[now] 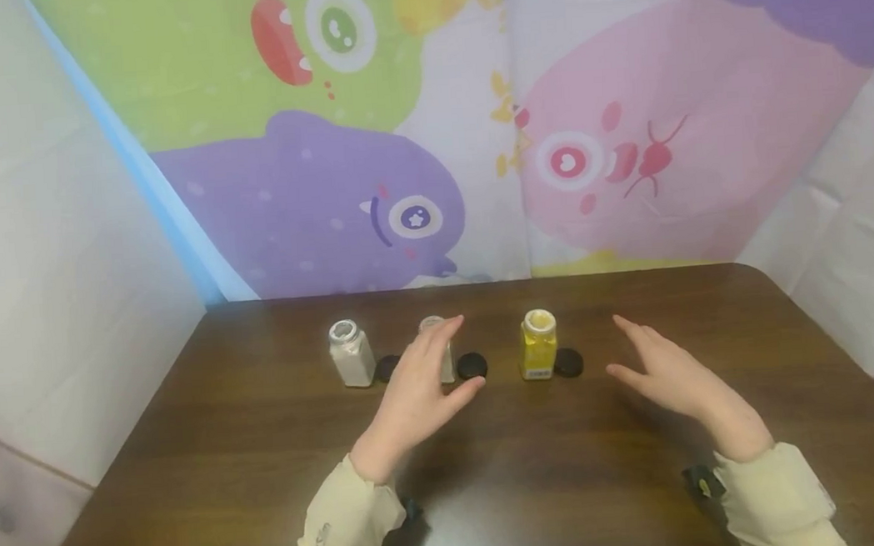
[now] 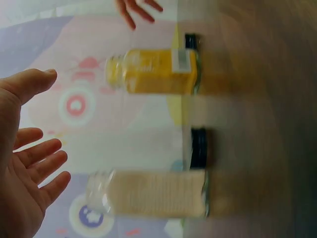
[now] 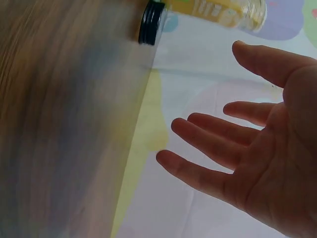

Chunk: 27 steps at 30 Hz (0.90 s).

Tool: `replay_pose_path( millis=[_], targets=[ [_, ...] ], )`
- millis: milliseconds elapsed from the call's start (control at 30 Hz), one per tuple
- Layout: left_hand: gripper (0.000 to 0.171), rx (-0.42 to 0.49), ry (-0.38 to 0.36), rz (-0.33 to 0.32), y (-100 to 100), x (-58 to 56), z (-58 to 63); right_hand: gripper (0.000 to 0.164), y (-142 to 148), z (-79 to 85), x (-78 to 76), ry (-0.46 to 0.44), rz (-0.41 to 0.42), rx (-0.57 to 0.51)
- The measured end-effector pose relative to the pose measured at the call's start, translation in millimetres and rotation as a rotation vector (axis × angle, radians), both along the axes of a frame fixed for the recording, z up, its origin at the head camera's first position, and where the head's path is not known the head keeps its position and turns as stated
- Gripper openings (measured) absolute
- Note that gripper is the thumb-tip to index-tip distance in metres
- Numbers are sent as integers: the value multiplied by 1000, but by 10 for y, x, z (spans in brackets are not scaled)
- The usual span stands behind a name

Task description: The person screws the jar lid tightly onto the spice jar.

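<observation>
My left hand, fingers extended and thumb apart, hovers over the table and partly hides the middle jar in the head view. The left wrist view shows that jar as clear glass with pale beige contents. Farther right, my right hand is held in the air with spread fingers and nothing in it. Between the hands stands a glass jar of yellow contents, uncapped, with a label low on its side. A black lid lies beside it, on the side toward my right hand.
An uncapped jar of white contents stands at the left. Its black lid is partly behind my left hand. Another black lid lies by the middle jar. The brown table ends at a cartoon-printed cloth.
</observation>
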<state>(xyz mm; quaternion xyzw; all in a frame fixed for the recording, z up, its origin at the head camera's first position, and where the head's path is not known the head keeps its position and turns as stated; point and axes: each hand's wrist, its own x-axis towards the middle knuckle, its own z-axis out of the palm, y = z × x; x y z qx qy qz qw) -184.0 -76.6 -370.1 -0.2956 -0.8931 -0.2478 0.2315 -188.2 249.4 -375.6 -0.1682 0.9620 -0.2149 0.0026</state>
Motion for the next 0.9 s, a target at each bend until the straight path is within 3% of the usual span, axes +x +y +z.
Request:
replay_pose_path(
  millis=[167, 367, 767, 900],
  targets=[
    [73, 38, -27, -9, 210, -41, -82, 68, -112, 6, -52, 5, 14, -2],
    [88, 58, -165, 11, 388, -65, -142, 63, -202, -9, -112, 21, 17, -9],
    [85, 20, -307, 49, 519, -112, -268, 57, -260, -86, -295, 13, 14, 12],
    [84, 25, -345, 64, 558, -128, -297, 61, -295, -99, -334, -31, 9, -10]
  ],
)
